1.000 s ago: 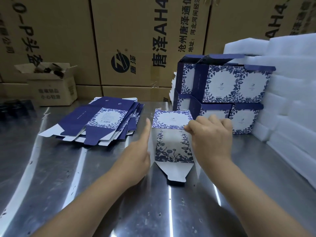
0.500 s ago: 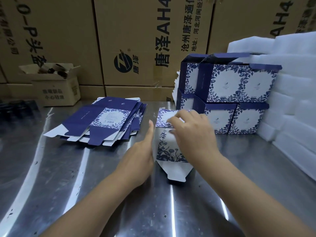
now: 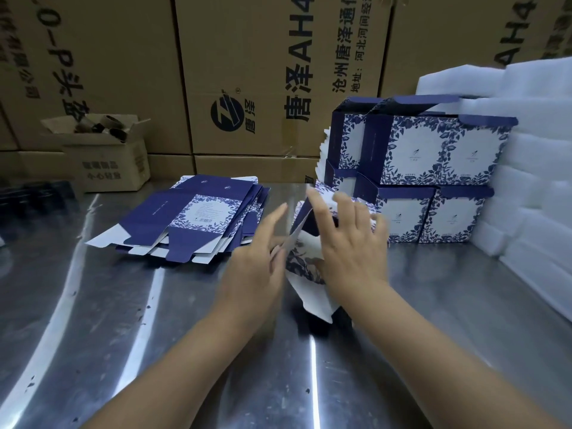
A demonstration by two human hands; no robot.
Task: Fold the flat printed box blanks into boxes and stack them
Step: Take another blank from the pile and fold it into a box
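Blue-floral cardboard blank (image 3: pixel 305 266), one, part-raised on steel table (image 3: pixel 123 335), left hand (image 3: pixel 257 267) flat-fingered at its edge, right hand (image 3: pixel 351 252) splayed atop.

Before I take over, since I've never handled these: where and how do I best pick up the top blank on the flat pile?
Pinch the navy tab on the near edge of the top blank, coming from the near side. It juts out past the sheets beneath, so a thumb can likely slip under it without dragging the pile.
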